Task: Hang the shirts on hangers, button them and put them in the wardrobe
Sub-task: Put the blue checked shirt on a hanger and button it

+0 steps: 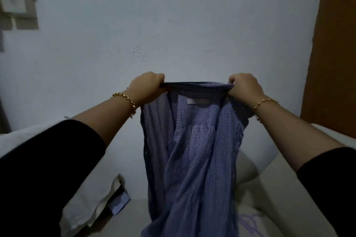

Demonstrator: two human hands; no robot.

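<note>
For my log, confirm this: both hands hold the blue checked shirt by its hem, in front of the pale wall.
Not the hem: the head view shows the left hand and right hand gripping the blue checked shirt by its collar, in front of the pale wall.

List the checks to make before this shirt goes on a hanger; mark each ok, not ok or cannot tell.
1. Left hand grips the collar: ok.
2. Right hand grips the collar's other end: ok.
3. Shirt front open, label showing: ok.
4. Hanger ready: cannot tell, none plainly in view.
5. Hem hangs free: cannot tell, it leaves the frame.
</note>
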